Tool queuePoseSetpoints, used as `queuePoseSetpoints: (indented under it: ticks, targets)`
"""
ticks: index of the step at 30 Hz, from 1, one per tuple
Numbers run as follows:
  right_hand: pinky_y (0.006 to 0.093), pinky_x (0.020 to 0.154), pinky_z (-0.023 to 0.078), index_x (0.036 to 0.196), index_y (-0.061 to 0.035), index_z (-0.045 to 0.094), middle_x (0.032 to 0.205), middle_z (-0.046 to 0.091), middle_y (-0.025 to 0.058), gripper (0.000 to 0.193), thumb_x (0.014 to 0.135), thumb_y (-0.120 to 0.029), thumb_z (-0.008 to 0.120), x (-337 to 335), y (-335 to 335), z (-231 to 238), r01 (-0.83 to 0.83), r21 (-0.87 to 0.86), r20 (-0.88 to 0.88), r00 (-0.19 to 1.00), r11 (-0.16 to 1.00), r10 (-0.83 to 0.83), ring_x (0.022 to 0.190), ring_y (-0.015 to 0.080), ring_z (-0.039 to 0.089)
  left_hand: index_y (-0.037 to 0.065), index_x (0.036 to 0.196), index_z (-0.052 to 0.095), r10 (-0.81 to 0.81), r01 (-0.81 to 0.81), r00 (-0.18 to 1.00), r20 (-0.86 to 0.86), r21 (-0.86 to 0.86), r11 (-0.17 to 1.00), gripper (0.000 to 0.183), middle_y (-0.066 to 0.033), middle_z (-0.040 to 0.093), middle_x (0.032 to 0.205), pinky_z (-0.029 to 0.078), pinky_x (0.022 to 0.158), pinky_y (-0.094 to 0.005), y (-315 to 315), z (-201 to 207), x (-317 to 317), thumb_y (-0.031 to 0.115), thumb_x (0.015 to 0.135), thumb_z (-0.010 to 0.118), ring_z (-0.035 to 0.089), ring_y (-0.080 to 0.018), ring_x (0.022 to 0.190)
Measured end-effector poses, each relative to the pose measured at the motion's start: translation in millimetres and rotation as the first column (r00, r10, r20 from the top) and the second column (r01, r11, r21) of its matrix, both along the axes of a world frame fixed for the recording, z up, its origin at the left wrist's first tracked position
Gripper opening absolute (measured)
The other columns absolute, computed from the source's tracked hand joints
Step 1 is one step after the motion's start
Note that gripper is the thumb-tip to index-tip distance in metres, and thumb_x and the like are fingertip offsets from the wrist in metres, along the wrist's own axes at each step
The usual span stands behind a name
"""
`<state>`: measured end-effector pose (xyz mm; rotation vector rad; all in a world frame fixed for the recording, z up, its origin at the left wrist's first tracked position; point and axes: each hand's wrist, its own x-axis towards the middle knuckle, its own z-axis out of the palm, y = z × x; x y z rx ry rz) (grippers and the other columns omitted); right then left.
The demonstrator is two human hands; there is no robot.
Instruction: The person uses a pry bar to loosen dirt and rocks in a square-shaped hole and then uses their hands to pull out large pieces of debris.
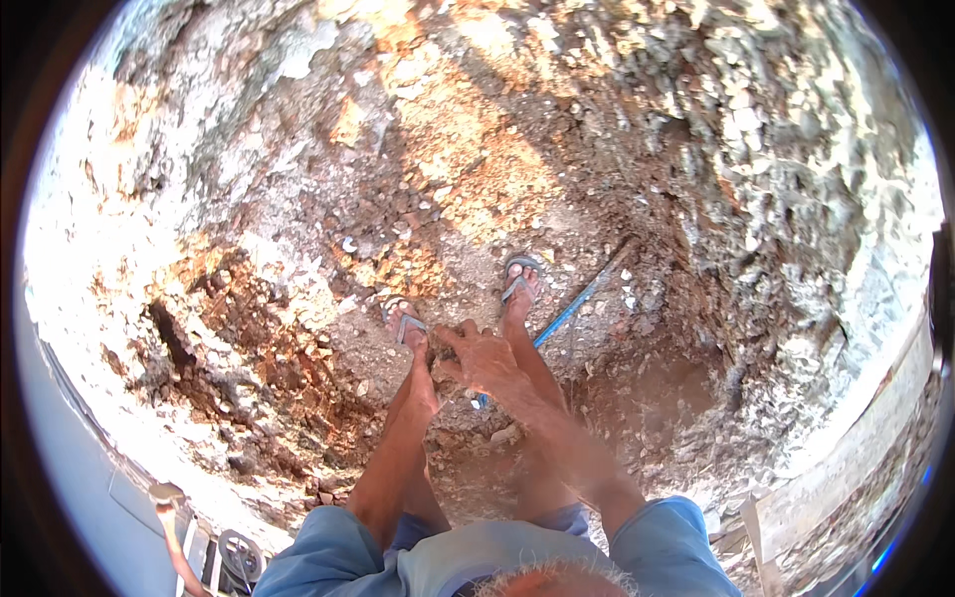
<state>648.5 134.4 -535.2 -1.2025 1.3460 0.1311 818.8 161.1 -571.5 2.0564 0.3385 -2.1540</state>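
My right hand (479,360) hangs in front of my lower legs, its fingers bent a little and apart, pointing left. Nothing shows in its grip. My left hand (425,388) is low, close beside the fingertips of the right; its fingers are hard to make out against my leg and foot. A blue pole (575,310) slants along the ground from beside my right foot, passes behind my right leg, and a short blue piece of it shows below my right hand. The pole's far end looks dark brown. Neither hand visibly touches it.
My sandalled feet (519,281) stand on loose stony soil (477,179). Rough rocky banks (756,169) rise ahead and at both sides. A dark hollow (171,333) is at left. A round wheel-like thing (239,555) and a pale wall (65,478) lie lower left.
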Motion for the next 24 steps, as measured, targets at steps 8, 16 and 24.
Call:
queuePoseSetpoints:
  ticks: [8, 16, 24]
  targets:
    - [0.0489, 0.082, 0.058, 0.143, -0.0282, 0.045, 0.129, 0.049, 0.0201, 0.072, 0.081, -0.052, 0.072, -149, 32, 265, 0.308, -0.379, -0.234, 0.881, 0.873, -0.412, 0.112, 0.0424, 0.057, 0.017, 0.146, 0.039, -0.261, 0.178, 0.926, -0.274, -0.294, 0.939, 0.068, -0.0085, 0.048, 0.143, 0.039, 0.109, -0.0483, -38, 201, -163, 0.063, 0.095, 0.040, 0.046, -0.0285, 0.132]
    - [0.0455, 0.090, 0.055, 0.140, -0.0200, 0.049, 0.129, 0.051, 0.0195, 0.074, 0.078, -0.048, 0.078, -389, 139, 502, 0.253, -0.876, -0.321, 0.330, 0.411, -0.888, 0.117, 0.0347, 0.057, -0.001, 0.133, 0.040, -0.839, -0.107, 0.367, -0.403, -0.914, 0.392, 0.071, -0.0215, 0.055, 0.119, 0.056, 0.091, -0.0387, -6, 432, -511, 0.060, 0.097, 0.043, 0.062, -0.0312, 0.107]
    - [0.0343, 0.077, 0.060, 0.128, -0.0001, 0.059, 0.113, 0.063, 0.0159, 0.044, 0.094, -0.026, 0.069, -472, 369, 470, 0.042, -0.998, 0.019, -0.385, -0.037, -0.923, 0.098, 0.0250, 0.067, -0.002, 0.139, 0.038, -0.946, -0.232, 0.312, 0.083, -0.959, -0.161, 0.068, -0.0248, 0.042, 0.134, 0.045, 0.103, -0.0501, 64, 435, -530, 0.040, 0.093, 0.064, 0.048, -0.0390, 0.126]
